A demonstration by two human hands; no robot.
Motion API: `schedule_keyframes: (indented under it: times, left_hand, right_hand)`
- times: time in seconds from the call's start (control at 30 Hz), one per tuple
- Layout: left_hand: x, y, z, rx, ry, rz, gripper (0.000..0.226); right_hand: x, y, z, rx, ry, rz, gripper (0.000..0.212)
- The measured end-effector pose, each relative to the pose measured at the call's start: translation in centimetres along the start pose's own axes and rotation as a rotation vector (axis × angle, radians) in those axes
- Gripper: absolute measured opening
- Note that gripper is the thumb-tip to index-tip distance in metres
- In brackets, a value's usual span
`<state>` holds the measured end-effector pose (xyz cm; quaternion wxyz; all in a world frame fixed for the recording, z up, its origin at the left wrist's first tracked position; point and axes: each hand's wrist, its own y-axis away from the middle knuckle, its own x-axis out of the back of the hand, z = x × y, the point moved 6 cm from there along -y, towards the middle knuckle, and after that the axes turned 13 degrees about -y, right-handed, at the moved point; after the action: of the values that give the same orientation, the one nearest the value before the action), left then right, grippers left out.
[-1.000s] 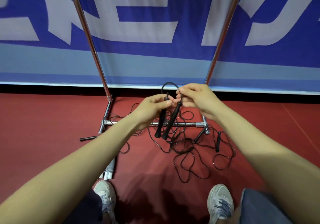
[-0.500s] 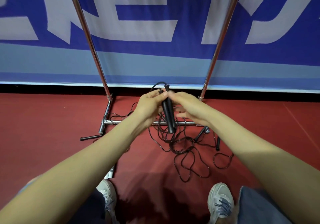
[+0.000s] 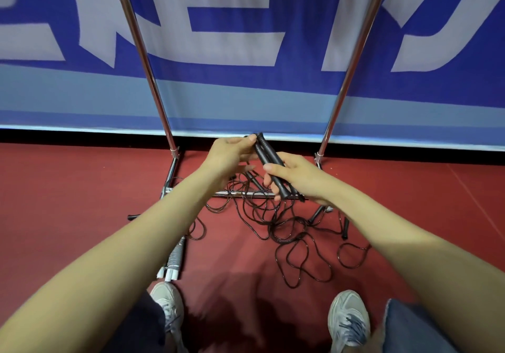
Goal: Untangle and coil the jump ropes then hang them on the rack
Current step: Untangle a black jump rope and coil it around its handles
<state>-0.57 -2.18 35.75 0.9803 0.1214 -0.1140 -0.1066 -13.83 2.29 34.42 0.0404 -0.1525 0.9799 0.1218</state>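
Two black handles (image 3: 265, 151) lay side by side, stiff and light. The right hand (image 3: 299, 179) was curled round their lower half and the left hand (image 3: 228, 155) pinched their top ends. Their thin cord (image 3: 287, 232) trailed limp into a tangle on the red floor (image 3: 82, 188), across the rack (image 3: 153, 79) base bar. Likely springy and slick, it would coil best when gathered from the handle ends.

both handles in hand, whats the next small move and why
Probably raise the paired handles, so their cord draws out of the tangle: the right hand grips both, the left hand pinches their tops, and the cord lies looped over the rack's base bar.
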Motion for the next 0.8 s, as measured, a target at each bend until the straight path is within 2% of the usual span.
schedule_keyframes:
  times: [0.07,0.13,0.17,0.23,0.3,0.33,0.47,0.8]
  left_hand:
    - [2.1,-0.4,0.5,-0.075,-0.476,0.122,0.045]
    - [3.5,-0.7,1.1,-0.166,-0.666,0.251,0.05]
    - [3.6,-0.8,1.2,-0.21,-0.657,0.238,0.045]
    - [2.4,-1.0,1.0,-0.27,-0.514,0.015,0.036]
    - [1.0,-1.1,0.4,-0.254,-0.365,-0.222,0.043]
    - [0.7,-1.0,0.2,-0.233,-0.292,-0.283,0.045]
    - [1.3,-1.4,0.7,-0.226,-0.134,-0.271,0.028]
    - [2.6,-1.6,1.4,-0.253,-0.142,-0.24,0.013]
  right_hand:
    - [0.4,0.2,-0.4,0.004,-0.001,-0.032,0.01]
    - [0.7,0.6,-0.8,-0.024,-0.034,-0.1,0.011]
    - [0.8,0.8,-1.0,-0.045,-0.063,-0.145,0.011]
    - [0.8,1.3,-1.5,-0.077,-0.109,-0.225,0.012]
    - [0.9,1.6,-1.8,-0.102,-0.121,-0.265,0.023]
    - [1.2,1.8,-2.0,-0.115,-0.116,-0.273,0.033]
    - [2.5,2.2,-2.3,-0.133,-0.063,-0.255,0.054]
    - [3.4,2.4,-2.2,-0.144,-0.076,-0.257,0.059]
